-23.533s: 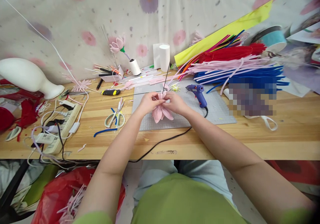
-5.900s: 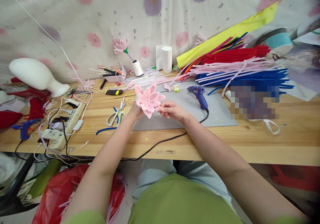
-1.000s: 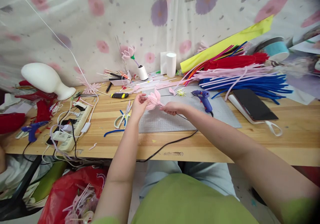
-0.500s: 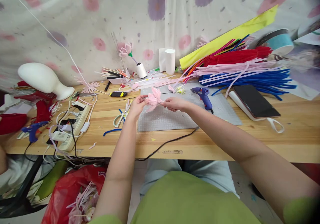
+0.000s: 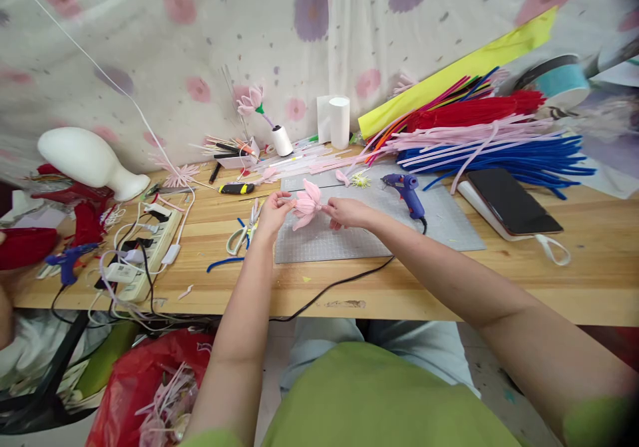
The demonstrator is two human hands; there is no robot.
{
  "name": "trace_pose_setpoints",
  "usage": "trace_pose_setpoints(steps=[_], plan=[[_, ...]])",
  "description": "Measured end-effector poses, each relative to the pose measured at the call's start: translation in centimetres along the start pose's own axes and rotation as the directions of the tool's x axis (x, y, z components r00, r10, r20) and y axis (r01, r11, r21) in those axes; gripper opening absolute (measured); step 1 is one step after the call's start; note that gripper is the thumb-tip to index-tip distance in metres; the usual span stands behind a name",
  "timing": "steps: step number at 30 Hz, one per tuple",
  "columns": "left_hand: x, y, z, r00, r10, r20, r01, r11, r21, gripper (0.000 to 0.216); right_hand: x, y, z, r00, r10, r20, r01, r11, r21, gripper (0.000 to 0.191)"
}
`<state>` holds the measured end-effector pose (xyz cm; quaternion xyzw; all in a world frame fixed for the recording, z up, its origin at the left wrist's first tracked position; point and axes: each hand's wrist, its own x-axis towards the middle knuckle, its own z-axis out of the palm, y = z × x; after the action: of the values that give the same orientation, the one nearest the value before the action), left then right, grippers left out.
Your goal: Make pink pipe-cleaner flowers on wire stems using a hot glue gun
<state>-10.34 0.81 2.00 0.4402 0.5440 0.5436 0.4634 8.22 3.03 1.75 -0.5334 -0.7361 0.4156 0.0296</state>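
Head view: both hands meet above the grey mat (image 5: 369, 234) on the wooden table (image 5: 499, 281). Left hand (image 5: 273, 209) has its fingers curled, fingertips touching the petals of the pink flower (image 5: 306, 203). Right hand (image 5: 345, 213) pinches the base of the flower between thumb and fingers. Flower is held in the air between the two hands, lying roughly sideways, petals toward the left hand.

Nearby items:
- Glue gun (image 5: 407, 191), blue, resting on the mat just right of the right hand; its black cord (image 5: 329, 291) runs off the table's front edge.
- Scissors (image 5: 242, 231), on the table left of the mat, near the left hand.
- Pipe cleaners (image 5: 489, 141), piled in red, pink and blue at the rear right.
- Phone (image 5: 514, 201), dark, face up, right of the mat.
- Power strip (image 5: 144, 247), with tangled cables, at the left.
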Motion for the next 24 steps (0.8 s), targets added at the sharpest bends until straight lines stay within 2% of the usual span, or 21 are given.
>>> trace_pose_setpoints(steps=[3,7,12,17,21,24], plan=[[-0.1,0.1,0.3,1.000,0.021,-0.010,-0.021,1.000,0.011,0.027,-0.1,-0.4,0.0,1.000,0.007,-0.001,-0.007,0.996,-0.086,0.034],[-0.4,0.2,0.7,0.997,0.073,-0.005,-0.073,0.997,0.036,0.027,-0.1,-0.7,0.1,1.000,0.011,-0.008,-0.011,0.999,-0.051,0.037],[-1.0,0.0,0.9,0.991,0.125,0.052,-0.131,0.982,0.139,0.026,0.3,-0.2,0.4,0.994,0.016,-0.110,-0.034,0.986,-0.160,0.043],[-1.1,0.6,0.6,0.997,0.064,0.053,-0.073,0.976,0.203,0.020,1.1,1.1,0.8,0.976,-0.059,-0.210,0.012,0.976,-0.217,0.044],[-0.9,1.1,0.4,0.998,0.067,-0.005,-0.064,0.964,0.259,0.019,1.5,2.0,1.1,0.968,-0.115,-0.223,0.072,0.979,-0.190,0.040],[-0.9,1.1,0.6,0.998,0.068,-0.015,-0.063,0.971,0.231,0.026,1.8,2.2,1.4,0.964,-0.132,-0.231,0.092,0.980,-0.174,0.036]])
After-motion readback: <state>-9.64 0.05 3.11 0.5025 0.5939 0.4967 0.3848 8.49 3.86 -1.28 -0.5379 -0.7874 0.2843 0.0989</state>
